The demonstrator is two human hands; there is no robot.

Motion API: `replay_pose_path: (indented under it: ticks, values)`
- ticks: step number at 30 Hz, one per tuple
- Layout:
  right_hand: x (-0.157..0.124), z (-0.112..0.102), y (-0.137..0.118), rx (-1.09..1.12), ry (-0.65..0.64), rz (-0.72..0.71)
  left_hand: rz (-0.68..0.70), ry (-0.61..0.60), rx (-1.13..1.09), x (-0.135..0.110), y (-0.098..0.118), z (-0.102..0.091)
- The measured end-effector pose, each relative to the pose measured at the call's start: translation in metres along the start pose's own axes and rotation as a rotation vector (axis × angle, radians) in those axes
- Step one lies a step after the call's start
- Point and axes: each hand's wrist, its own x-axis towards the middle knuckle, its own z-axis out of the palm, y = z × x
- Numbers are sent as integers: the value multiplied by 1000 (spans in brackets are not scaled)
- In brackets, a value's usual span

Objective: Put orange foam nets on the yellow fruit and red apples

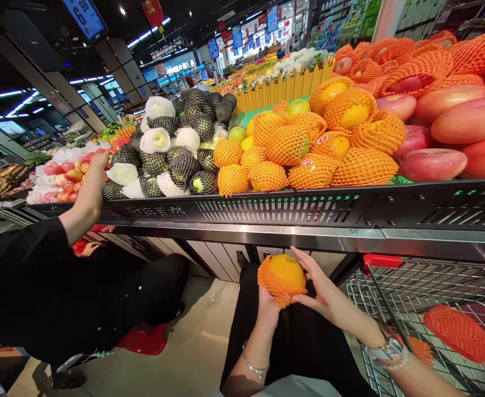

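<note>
Over my lap, my left hand (269, 304) cups a round orange (287, 271) from below, its fingers mostly hidden under the fruit. An orange foam net (276, 286) covers the fruit's lower and left side, while the top is bare. My right hand (317, 289) curves around the orange's right side, with the thumb at the net's lower edge and the fingers along the upper right. Directly beyond, more net-wrapped oranges (267, 177) are heaped on the display.
Dark-netted fruit (183, 168) and large red apples (435, 164) flank the heap behind a black rail (284, 208). At right stands a wire cart (385, 309) holding a red-orange netted item (457, 332). A person in black (60, 286) reaches toward fruit at left, near a red stool (145, 339).
</note>
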Motion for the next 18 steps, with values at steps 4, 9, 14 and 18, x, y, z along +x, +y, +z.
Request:
replay_pose_path:
  ticks: [4,9,14,18]
  values:
    - [1,24,2,-78,198,-70,89,110,-74,-4,-3,4]
    - [1,32,-1,-33,143,-76,152,225,-57,-12,-2,2]
    - [2,25,-1,79,163,-25,202,209,-34,-11,-1,6]
    - [2,14,3,127,204,1,170,109,-18,-6,6,16]
